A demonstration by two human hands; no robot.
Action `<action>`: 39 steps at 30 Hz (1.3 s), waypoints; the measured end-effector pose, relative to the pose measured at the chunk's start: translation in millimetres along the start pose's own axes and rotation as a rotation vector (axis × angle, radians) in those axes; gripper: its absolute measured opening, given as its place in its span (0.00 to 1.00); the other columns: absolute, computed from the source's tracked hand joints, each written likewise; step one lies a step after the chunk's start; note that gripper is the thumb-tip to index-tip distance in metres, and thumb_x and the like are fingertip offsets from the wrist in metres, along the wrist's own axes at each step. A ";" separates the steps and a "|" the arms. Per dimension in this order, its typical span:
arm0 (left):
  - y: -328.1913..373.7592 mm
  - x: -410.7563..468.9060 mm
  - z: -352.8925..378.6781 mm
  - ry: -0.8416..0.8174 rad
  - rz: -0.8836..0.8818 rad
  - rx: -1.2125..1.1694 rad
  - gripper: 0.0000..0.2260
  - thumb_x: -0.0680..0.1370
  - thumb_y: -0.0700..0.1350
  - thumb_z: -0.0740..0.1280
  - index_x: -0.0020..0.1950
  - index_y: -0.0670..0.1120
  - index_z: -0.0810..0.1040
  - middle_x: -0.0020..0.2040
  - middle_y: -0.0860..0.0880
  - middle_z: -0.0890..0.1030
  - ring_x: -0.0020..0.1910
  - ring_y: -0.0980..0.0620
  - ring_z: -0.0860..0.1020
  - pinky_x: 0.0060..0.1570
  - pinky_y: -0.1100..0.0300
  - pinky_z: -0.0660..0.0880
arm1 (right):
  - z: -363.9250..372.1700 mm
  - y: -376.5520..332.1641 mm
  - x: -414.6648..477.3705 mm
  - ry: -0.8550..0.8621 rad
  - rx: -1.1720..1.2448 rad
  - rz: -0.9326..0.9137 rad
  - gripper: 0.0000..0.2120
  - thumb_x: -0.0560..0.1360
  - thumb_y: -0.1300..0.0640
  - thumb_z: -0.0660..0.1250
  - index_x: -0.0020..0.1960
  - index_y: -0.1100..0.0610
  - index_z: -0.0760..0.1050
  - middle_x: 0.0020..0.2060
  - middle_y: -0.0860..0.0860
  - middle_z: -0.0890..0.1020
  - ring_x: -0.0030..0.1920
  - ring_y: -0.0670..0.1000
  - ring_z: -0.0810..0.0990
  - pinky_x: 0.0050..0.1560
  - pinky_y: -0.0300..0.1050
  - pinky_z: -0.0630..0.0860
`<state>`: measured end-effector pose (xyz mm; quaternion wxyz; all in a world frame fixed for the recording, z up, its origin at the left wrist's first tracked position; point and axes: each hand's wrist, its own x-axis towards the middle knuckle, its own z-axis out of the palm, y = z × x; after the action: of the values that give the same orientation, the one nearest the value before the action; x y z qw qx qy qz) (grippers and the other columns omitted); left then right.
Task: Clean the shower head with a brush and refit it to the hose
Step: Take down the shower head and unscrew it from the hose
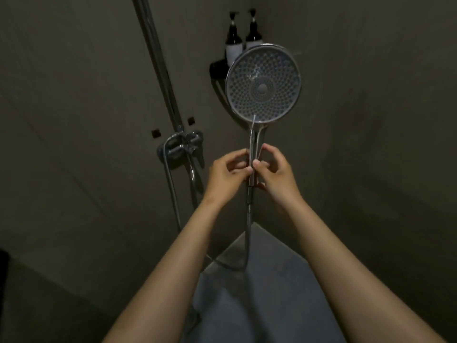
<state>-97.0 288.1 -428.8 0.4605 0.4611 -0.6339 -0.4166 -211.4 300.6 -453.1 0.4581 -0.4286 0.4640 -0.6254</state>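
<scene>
Head view: shower corner, seen looking forward and down, in dim light.
Shower head (pixel 263 88): centre right of the frame, upper half, round nozzle face turned toward the camera, held upright.
Handle (pixel 256 142): runs straight down from the disc to the hands at frame centre.
Long axis: near vertical in the frame, disc at the top, hose end at the bottom.
Hose (pixel 248 233): hangs below the hands, loops at the bottom and rises left toward the mixer valve (pixel 183 147).
Coupling (pixel 249 194): dark sleeve just below the hands; it appears seated on the handle end.
Left hand (pixel 226 173): fingers (pixel 237 167) curled onto the lower handle from the left side.
Right hand (pixel 277 173): pinches the same section from the right; both hands are equally near.
Key relation: the coupling lies directly below both grips, on the handle axis.
Judgement: any turn of the joint must run about this vertical axis, one hand dropping to the coupling.
Brush: not visible.
Background: two pump bottles (pixel 233 43) on a corner shelf (pixel 217 69), behind the disc.
</scene>
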 end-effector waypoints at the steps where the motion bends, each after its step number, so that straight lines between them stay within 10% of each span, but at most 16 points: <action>1: -8.3 -8.3 -0.5 -0.003 -0.012 -0.015 0.21 0.73 0.30 0.67 0.66 0.40 0.74 0.56 0.46 0.79 0.47 0.62 0.77 0.46 0.74 0.76 | 0.3 6.7 -10.4 0.014 0.017 0.009 0.18 0.78 0.63 0.63 0.65 0.51 0.69 0.51 0.58 0.80 0.43 0.48 0.81 0.35 0.35 0.78; 8: -49.7 -48.4 -2.2 -0.092 -0.057 -0.059 0.21 0.72 0.26 0.65 0.62 0.42 0.76 0.49 0.51 0.81 0.42 0.67 0.81 0.43 0.72 0.76 | -3.6 51.9 -56.0 0.065 0.047 0.095 0.17 0.77 0.63 0.64 0.58 0.43 0.70 0.51 0.55 0.80 0.45 0.48 0.82 0.45 0.45 0.79; 16: -52.1 -59.5 7.7 -0.127 -0.051 -0.035 0.22 0.73 0.27 0.65 0.64 0.42 0.74 0.46 0.52 0.80 0.39 0.71 0.79 0.39 0.76 0.74 | -8.3 54.7 -67.2 0.101 0.050 0.169 0.17 0.76 0.62 0.66 0.64 0.59 0.71 0.44 0.57 0.79 0.46 0.54 0.80 0.53 0.57 0.78; 21: -53.3 -65.3 14.0 -0.147 -0.026 -0.022 0.18 0.73 0.27 0.65 0.60 0.41 0.78 0.47 0.49 0.82 0.41 0.67 0.80 0.44 0.74 0.75 | -13.8 53.2 -74.4 0.151 0.076 0.166 0.07 0.75 0.63 0.67 0.40 0.55 0.74 0.30 0.48 0.76 0.35 0.50 0.77 0.40 0.47 0.77; 29: -54.7 -66.8 13.6 -0.223 0.000 0.102 0.13 0.71 0.39 0.74 0.55 0.44 0.79 0.50 0.50 0.82 0.49 0.59 0.80 0.52 0.70 0.75 | -31.5 44.6 -75.0 0.267 0.213 0.182 0.04 0.76 0.60 0.67 0.43 0.55 0.72 0.38 0.51 0.81 0.37 0.46 0.82 0.41 0.44 0.79; 39: -51.4 -62.0 20.0 -0.354 0.000 0.187 0.07 0.78 0.44 0.64 0.42 0.45 0.79 0.36 0.48 0.79 0.34 0.60 0.75 0.39 0.62 0.71 | -52.6 17.1 -78.6 0.380 0.283 0.142 0.04 0.75 0.62 0.67 0.45 0.57 0.72 0.39 0.53 0.80 0.33 0.42 0.83 0.29 0.35 0.77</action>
<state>-96.7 338.4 -494.7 0.2973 0.4213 -0.7409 -0.4304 -242.2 384.3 -489.0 0.4611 -0.2011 0.4785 -0.7197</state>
